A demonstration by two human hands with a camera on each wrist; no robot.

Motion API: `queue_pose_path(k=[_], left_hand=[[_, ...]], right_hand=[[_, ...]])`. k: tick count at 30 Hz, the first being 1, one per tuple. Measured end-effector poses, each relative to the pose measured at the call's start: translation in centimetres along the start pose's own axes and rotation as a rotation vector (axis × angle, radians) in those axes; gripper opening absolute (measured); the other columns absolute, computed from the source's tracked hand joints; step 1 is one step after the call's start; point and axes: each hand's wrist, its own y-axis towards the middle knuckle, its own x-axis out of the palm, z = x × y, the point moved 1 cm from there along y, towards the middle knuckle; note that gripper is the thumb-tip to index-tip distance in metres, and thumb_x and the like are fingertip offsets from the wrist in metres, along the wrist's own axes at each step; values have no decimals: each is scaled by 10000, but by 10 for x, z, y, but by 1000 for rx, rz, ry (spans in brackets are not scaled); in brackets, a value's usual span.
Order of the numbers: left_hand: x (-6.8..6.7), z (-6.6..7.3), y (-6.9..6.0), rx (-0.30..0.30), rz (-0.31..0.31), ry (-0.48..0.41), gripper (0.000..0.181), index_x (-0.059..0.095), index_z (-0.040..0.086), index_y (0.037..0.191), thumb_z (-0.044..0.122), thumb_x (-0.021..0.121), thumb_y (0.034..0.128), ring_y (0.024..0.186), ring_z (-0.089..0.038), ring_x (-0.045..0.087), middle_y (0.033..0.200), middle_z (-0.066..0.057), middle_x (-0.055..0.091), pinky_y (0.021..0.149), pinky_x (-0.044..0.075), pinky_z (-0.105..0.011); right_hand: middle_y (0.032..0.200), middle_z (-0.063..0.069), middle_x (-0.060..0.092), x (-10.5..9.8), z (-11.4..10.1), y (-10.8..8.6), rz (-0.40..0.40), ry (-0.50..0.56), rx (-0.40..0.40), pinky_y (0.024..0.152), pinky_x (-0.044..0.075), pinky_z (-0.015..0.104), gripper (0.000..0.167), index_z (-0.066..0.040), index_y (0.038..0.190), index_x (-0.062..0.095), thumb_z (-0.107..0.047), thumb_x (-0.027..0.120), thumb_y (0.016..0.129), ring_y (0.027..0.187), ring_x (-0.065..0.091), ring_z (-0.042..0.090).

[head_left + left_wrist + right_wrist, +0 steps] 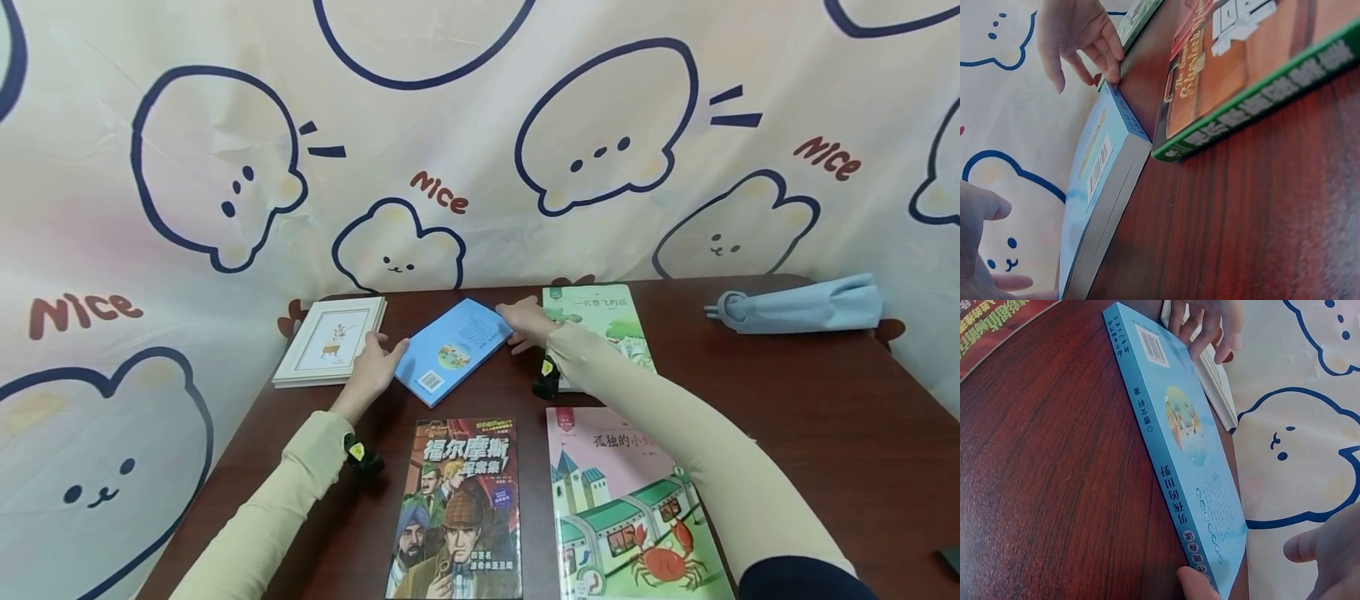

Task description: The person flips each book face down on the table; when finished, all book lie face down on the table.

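Observation:
A blue book (pixel 454 350) lies at an angle on the dark table, back cover up with a barcode and a round picture. At its left edge is my left hand (pixel 372 367), thumb close to the cover and fingers spread; the right wrist view shows those fingers (pixel 1200 334) by the barcode end. My right hand (pixel 528 323) is at the far right corner. One fingertip (pixel 1196 584) touches the spine there, while another finger stands apart from the book. Neither hand visibly pinches it.
A white picture frame or framed-cover book (pixel 330 342) lies left. A green picture book (pixel 600 312) is partly under my right forearm. Nearer are a detective comic book (pixel 457 517) and a pink-green crab book (pixel 630 517). A folded light-blue umbrella (pixel 802 305) rests far right. Patterned cloth (pixel 480 142) hangs behind.

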Motion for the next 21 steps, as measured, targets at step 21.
queue_pose_path(k=[21], left_hand=[[5,2,-9,64,19,32,653,318,-50,1388,457,433,993,1203,-437,443,1307,-295,456,1022,364,-565]], right_hand=[[1430,202,414,4,-4,4,69,-43,-28,781,586,384,830,-63,1542,-63,-429,448,999,1109,619,296]])
